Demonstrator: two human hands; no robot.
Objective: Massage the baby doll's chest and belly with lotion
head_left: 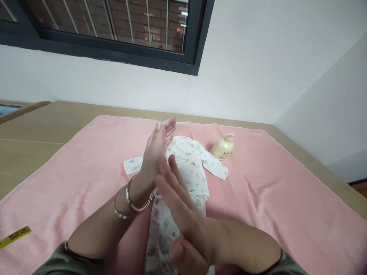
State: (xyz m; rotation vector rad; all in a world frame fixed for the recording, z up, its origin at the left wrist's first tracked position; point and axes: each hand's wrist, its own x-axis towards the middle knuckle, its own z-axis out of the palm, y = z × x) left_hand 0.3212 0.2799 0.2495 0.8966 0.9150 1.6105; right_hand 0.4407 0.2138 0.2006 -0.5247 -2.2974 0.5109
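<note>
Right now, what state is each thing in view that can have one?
left hand: open, flat, raised, holding nothing
right hand: open, fingers spread, holding nothing
doll in printed baby suit: lying on its back, dressed
lotion bottle: lying tilted, pump on
pink blanket: spread out
window: shut

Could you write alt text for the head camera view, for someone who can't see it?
Two bare hands, left hand and right hand, meet palm to palm above a doll in a printed white baby suit lying on a pink blanket. A cream pump bottle lies beside it, near a white wall.
</note>
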